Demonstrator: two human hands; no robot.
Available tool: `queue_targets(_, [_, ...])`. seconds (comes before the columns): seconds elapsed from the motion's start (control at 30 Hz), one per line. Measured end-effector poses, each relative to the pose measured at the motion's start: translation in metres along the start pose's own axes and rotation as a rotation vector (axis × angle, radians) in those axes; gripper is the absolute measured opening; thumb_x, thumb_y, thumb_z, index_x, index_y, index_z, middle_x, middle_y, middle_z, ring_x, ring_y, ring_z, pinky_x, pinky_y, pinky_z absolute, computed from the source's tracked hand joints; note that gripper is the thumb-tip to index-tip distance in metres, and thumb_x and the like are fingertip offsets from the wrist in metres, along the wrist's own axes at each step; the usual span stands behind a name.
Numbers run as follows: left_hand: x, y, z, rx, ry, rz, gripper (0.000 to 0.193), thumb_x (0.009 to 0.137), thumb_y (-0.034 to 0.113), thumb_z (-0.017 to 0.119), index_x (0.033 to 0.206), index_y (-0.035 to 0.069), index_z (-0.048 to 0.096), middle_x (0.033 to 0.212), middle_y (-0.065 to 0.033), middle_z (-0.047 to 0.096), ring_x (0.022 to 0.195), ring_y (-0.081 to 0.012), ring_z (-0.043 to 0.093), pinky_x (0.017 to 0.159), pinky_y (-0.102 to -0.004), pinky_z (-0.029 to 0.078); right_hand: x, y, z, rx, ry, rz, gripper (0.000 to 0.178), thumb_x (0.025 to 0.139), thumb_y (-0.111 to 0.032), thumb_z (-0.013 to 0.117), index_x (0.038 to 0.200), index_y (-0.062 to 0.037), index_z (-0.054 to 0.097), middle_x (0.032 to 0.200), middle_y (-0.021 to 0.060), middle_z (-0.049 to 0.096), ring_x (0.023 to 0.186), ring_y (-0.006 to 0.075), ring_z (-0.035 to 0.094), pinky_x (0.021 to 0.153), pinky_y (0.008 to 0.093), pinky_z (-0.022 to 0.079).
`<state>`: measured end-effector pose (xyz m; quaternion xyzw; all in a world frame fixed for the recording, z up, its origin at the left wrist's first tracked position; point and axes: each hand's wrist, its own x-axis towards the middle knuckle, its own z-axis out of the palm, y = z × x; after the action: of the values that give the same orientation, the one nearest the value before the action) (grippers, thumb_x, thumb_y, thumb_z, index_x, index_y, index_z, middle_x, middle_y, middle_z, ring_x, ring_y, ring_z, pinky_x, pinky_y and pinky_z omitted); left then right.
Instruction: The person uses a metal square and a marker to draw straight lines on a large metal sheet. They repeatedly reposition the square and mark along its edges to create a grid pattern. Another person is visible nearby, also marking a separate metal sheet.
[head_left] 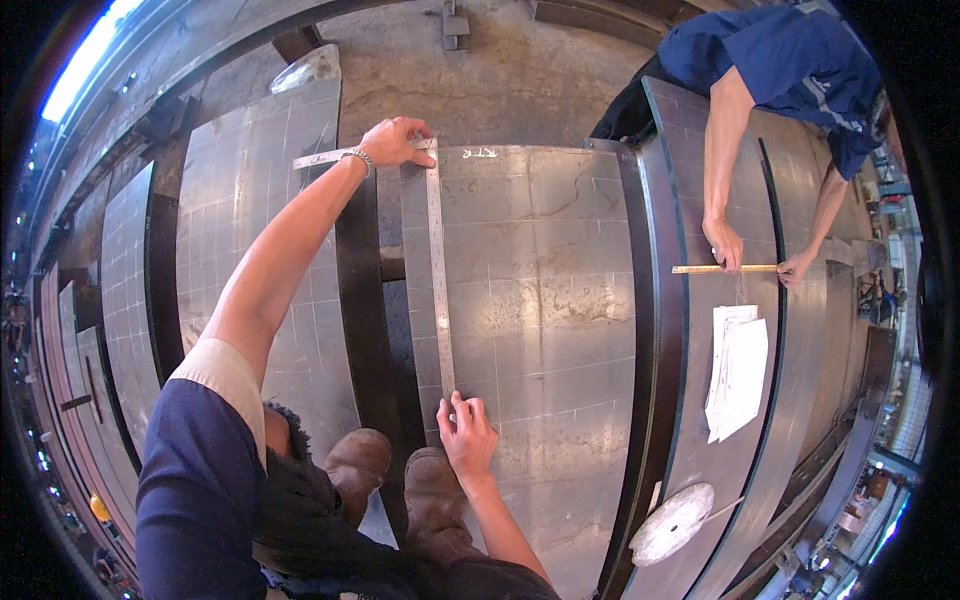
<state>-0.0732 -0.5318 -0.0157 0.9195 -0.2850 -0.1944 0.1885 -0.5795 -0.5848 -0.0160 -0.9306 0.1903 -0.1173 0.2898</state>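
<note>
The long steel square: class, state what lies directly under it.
The steel square lies flat on a gridded metal plate, held by the left hand and right hand. The plate surface beneath its blade is covered.

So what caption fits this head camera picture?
Left hand and right hand press a steel square on a metal plate.

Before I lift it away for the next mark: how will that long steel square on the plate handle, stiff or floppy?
The steel square looks thin and flat, so probably light, with slight flex along its long arm. Lying flat on the smooth metal plate, it may slide if nudged; the left hand and right hand pin it.
</note>
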Motion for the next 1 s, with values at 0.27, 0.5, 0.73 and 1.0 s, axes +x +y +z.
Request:
queue_targets(0.27, [-0.0008, 0.0008, 0.0001, 0.01, 0.012, 0.0, 0.071, 0.065, 0.061, 0.088, 0.121, 0.019, 0.071, 0.115, -0.0172, 0.072, 0.112, -0.0338, 0.068, 0.096, -0.0443, 0.053, 0.0003, 0.0, 0.0006, 0.011, 0.011, -0.01, 0.018, 0.088, -0.019, 0.078, 0.102, -0.0082, 0.072, 0.08, 0.0021, 0.058, 0.06, 0.0174, 0.064, 0.05, 0.0316, 0.053])
queue_targets(0.5, [-0.0003, 0.0033, 0.0008, 0.022, 0.019, -0.013, 0.071, 0.064, 0.06, 0.088, 0.122, 0.022, 0.071, 0.116, -0.0136, 0.071, 0.113, -0.0336, 0.067, 0.095, -0.0458, 0.053, -0.0008, 0.0012, 0.0033, 0.003, 0.013, -0.008, 0.018, 0.089, -0.019, 0.078, 0.101, -0.0087, 0.071, 0.08, 0.0022, 0.057, 0.058, 0.0182, 0.063, 0.049, 0.0324, 0.053])
queue_targets(0.73, [-0.0005, 0.0006, 0.0013, -0.002, 0.022, -0.02, 0.07, 0.065, 0.059, 0.088, 0.123, 0.024, 0.071, 0.119, -0.0134, 0.071, 0.114, -0.0334, 0.067, 0.095, -0.0461, 0.053, 0.0028, -0.0025, -0.0018, -0.002, 0.003, -0.013, 0.017, 0.088, -0.016, 0.079, 0.1, -0.0068, 0.071, 0.081, 0.0017, 0.058, 0.059, 0.0152, 0.064, 0.049, 0.0313, 0.052])
queue_targets(1.0, [-0.003, 0.0048, 0.0006, 0.013, 0.027, 0.001, 0.067, 0.069, 0.056, 0.088, 0.123, 0.019, 0.071, 0.119, -0.0167, 0.072, 0.115, -0.0329, 0.067, 0.097, -0.0441, 0.053, 0.0026, -0.0011, -0.0025, -0.002, 0.013, -0.014, 0.018, 0.088, -0.017, 0.079, 0.099, -0.0068, 0.071, 0.081, 0.0028, 0.059, 0.06, 0.0182, 0.064, 0.049, 0.0328, 0.052])
